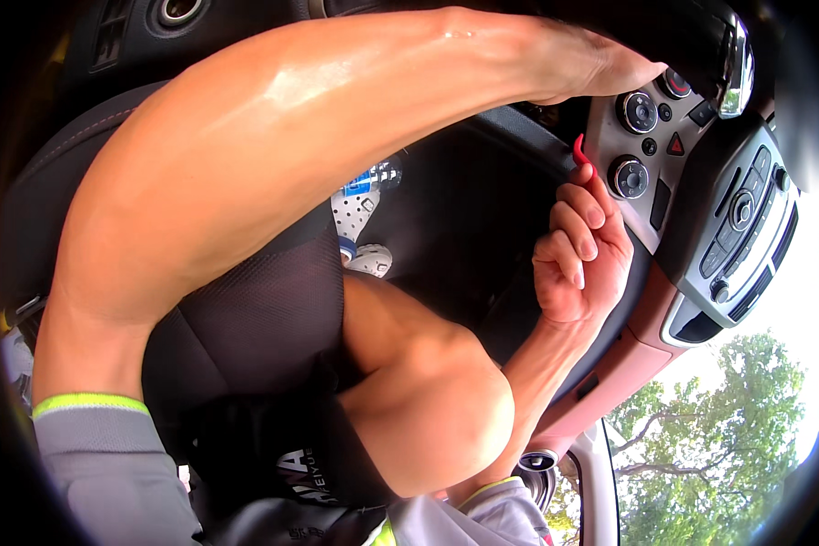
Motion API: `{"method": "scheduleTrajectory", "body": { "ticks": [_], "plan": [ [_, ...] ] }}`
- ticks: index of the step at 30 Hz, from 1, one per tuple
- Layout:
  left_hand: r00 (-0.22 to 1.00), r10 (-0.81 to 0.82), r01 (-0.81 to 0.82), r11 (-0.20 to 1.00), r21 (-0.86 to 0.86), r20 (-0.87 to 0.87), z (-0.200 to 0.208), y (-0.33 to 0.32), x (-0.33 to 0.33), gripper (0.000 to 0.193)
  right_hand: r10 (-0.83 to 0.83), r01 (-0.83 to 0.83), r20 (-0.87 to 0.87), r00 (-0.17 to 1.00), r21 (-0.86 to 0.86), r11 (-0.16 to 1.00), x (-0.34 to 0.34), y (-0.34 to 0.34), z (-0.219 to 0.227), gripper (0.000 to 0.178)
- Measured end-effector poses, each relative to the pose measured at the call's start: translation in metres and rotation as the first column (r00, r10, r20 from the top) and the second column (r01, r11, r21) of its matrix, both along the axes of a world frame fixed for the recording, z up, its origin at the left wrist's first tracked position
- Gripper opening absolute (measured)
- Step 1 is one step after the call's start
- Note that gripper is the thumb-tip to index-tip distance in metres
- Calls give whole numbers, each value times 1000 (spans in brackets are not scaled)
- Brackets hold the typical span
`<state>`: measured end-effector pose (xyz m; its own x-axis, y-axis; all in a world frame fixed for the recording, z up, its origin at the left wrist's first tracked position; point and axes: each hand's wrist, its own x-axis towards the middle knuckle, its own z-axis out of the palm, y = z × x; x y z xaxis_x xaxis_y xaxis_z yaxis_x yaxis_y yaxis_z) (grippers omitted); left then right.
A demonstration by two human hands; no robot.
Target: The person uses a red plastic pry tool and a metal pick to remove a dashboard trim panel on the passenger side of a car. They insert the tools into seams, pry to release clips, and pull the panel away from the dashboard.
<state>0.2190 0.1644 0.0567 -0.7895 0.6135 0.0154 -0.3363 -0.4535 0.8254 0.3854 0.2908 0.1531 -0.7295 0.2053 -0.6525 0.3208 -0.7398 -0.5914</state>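
My right hand (584,241) is raised in front of the dashboard, palm toward me, with its fingers curled in. Between thumb and forefinger it pinches a small, slim, curved red piece (580,150); its exact kind does not show. That piece is nearest to the silver control panel (599,136) with its round knobs. My left arm (273,118) arches across the upper view. My left hand (623,65) reaches the upper knobs, beneath a black part with a chrome edge (737,68). The fingers of that hand are hidden.
A radio unit (742,214) with buttons juts out at the right, above a pinkish dash strip (621,373). My bent knee (455,400) is below the right hand. A dark seat (246,318), a clear bottle (387,173) and white dotted clogs (355,214) are lower down.
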Motion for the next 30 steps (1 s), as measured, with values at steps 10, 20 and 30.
{"method": "scheduleTrajectory", "body": {
  "ticks": [10, 20, 30],
  "plan": [
    [997, -76, 76, 996, 47, 2, -8, 10, -1, 48, -58, 38, 78, 995, 230, 972, -1, -3, -7, 25],
    [993, -114, 115, 992, 49, -26, -10, 25, -1, 46, -165, 20, 102, 981, 793, 609, -2, -31, -52, 21],
    [995, -85, 85, 996, -5, -43, -6, 23, 4, 45, -119, -10, 86, 989, 845, 534, -2, -33, -62, 23]
  ]
}}
